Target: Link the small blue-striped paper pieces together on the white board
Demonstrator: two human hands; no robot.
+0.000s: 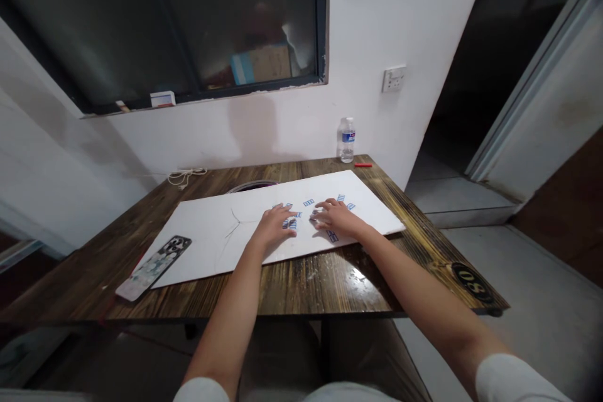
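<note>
A white board (207,226) lies on the wooden table (301,282). Several small blue-and-white tiles (308,202) are scattered on its right half. My left hand (274,225) rests palm down on the board, its fingers spread over a few tiles. My right hand (335,217) lies beside it, fingers curled down and touching tiles near its tips. Whether those fingers pinch a tile is too small to tell. More tiles (332,237) lie under and around the right wrist.
A phone (154,267) lies at the board's left front corner. A water bottle (346,139) and a small red object (363,165) stand at the table's far right. A white cable (185,176) lies at the back. An open doorway is to the right.
</note>
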